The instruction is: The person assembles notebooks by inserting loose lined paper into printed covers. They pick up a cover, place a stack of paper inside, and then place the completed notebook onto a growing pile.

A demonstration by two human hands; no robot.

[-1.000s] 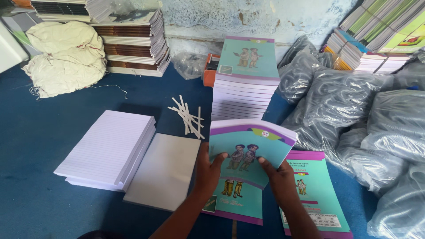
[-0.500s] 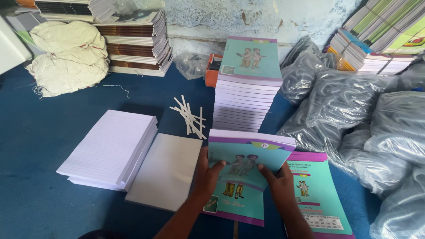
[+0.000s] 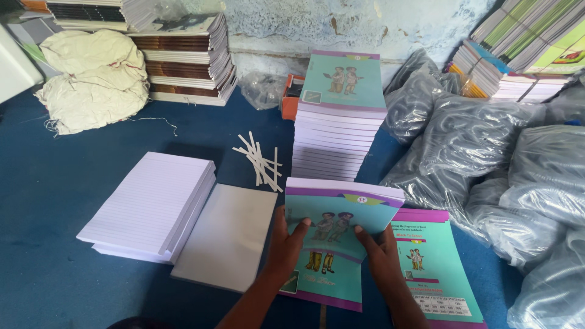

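Both hands, left hand (image 3: 291, 239) and right hand (image 3: 379, 247), grip a teal-covered notebook (image 3: 332, 234); since a moment ago it has sunk lower (cover folding over), just left of a flat cover sheet (image 3: 434, 268), below the notebook stack (image 3: 341, 122).

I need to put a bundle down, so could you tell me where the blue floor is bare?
Bare blue floor lies left of the lined paper stack, below the cloth sacks. The right is crowded: plastic bags press against the tall notebook pile, and both hands hold the notebook.
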